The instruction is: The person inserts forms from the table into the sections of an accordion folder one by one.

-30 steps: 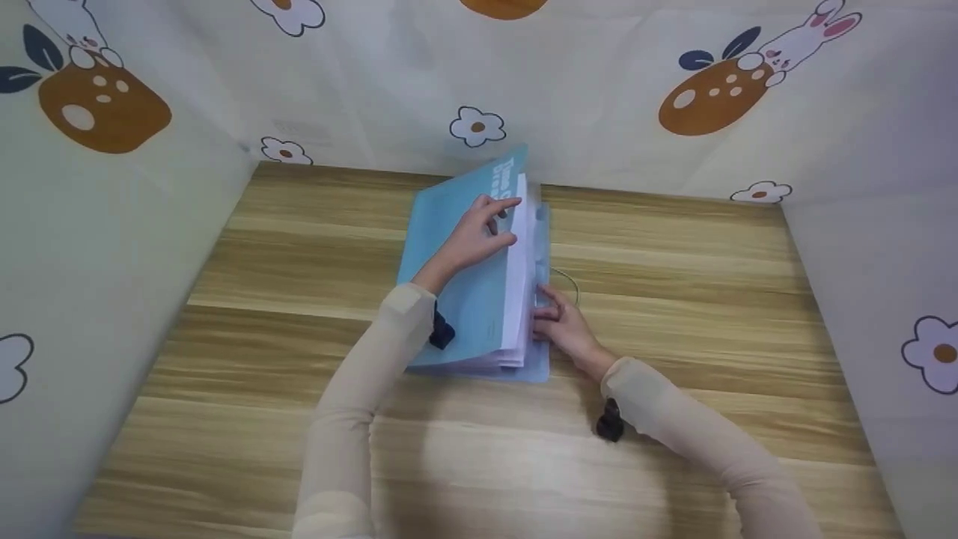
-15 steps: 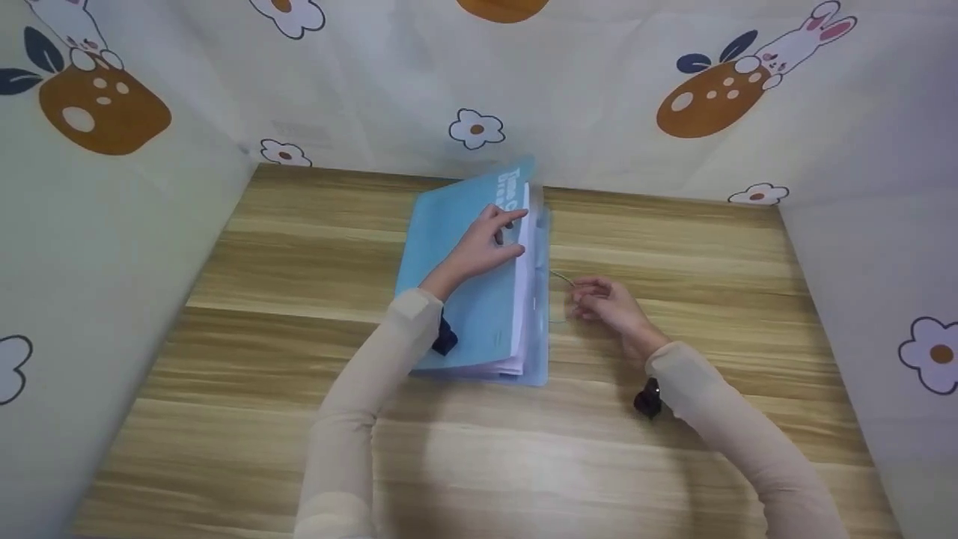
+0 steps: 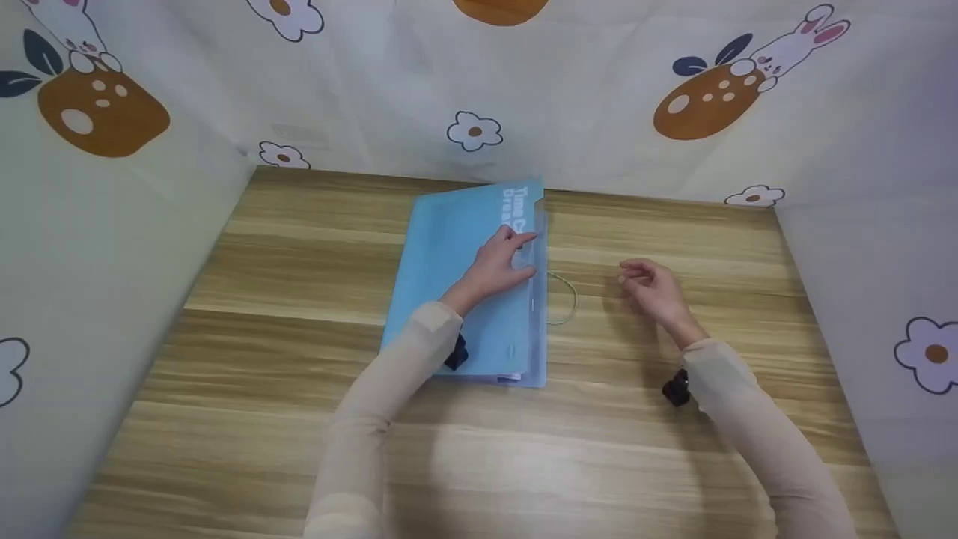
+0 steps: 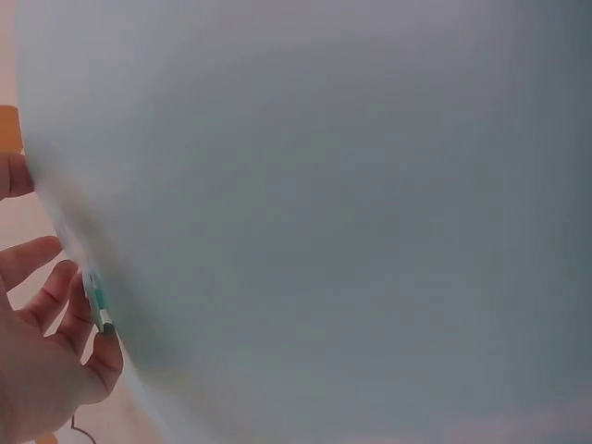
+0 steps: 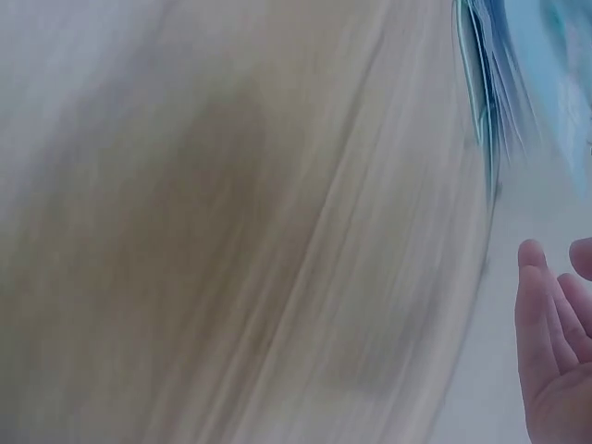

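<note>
A light blue file folder (image 3: pixel 426 262) with white lettering lies on the wooden table, its cover down over the papers. On the cover near its right edge rests my left hand (image 3: pixel 494 266), thumb and forefinger spread apart. The left wrist view shows the loosely bent fingers (image 4: pixel 46 296) of that hand against the pale cover, filling most of the picture. A thin elastic cord (image 3: pixel 575 296) loops out from the folder's right side. Right of the cord and apart from it, my right hand (image 3: pixel 658 292) hovers with relaxed fingers, holding nothing.
Pale cloth walls (image 3: pixel 374 90) with flower and rabbit prints stand round the wooden table (image 3: pixel 262 449) at the back and both sides. The folder's top end lies close to the back wall. A small black device (image 3: pixel 677 388) sits at my right wrist.
The raised cover has come down under my left hand, hiding the papers. My right hand has left the folder's edge, touched the cord, and moved away to the right, leaving the cord looped.
</note>
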A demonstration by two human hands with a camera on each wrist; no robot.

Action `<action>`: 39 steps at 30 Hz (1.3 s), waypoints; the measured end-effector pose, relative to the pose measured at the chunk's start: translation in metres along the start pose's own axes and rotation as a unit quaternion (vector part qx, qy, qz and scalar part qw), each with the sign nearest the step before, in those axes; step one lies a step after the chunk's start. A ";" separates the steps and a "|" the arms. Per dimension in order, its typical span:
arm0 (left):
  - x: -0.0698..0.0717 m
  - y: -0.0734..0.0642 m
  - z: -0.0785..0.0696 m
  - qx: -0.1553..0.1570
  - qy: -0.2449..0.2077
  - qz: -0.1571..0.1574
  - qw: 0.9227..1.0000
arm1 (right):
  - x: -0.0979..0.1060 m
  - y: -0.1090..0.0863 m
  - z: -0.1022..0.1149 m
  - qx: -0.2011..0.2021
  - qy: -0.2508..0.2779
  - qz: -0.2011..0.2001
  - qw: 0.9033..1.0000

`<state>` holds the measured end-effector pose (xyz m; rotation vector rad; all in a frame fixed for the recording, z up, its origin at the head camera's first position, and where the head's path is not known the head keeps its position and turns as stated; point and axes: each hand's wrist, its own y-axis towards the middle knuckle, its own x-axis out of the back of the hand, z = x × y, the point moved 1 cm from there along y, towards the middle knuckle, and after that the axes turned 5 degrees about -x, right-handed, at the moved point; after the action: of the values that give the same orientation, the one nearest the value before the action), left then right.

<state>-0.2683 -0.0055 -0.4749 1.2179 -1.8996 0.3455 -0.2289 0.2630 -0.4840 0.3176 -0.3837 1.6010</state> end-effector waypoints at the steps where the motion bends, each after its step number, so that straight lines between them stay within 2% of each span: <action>1: -0.002 0.000 0.001 0.000 0.007 0.002 1.000 | 0.004 0.001 -0.001 0.009 -0.013 -0.006 1.000; 6: -0.012 -0.001 0.004 0.003 0.030 0.007 1.000 | 0.020 0.005 -0.005 0.009 -0.081 -0.027 0.996; 14: -0.023 -0.002 0.007 0.015 0.054 0.015 0.998 | 0.043 0.005 -0.011 0.027 -0.169 -0.073 0.983; 19: -0.027 -0.003 0.007 0.020 0.054 0.023 0.998 | 0.057 0.005 -0.013 0.071 -0.204 -0.099 0.971; 25: -0.029 -0.006 0.010 0.032 0.069 0.054 0.996 | 0.071 0.004 -0.017 0.092 -0.217 -0.119 0.965; 29: -0.027 -0.009 0.011 0.025 0.065 0.074 0.995 | 0.081 0.002 -0.020 0.110 -0.230 -0.131 0.958; 34: -0.018 -0.015 0.013 -0.005 0.060 0.082 0.995 | 0.093 -0.005 -0.023 0.104 -0.262 -0.130 0.951; 36: -0.010 -0.019 0.014 -0.012 0.063 0.077 0.995 | 0.098 -0.008 -0.023 0.098 -0.276 -0.125 0.948; 39: 0.006 -0.025 0.021 -0.017 0.083 0.049 0.995 | 0.107 -0.011 -0.022 0.103 -0.296 -0.124 0.941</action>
<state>-0.2587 -0.0341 -0.4885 1.0425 -1.8170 0.4520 -0.2244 0.3696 -0.4580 0.9830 -0.6073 1.2743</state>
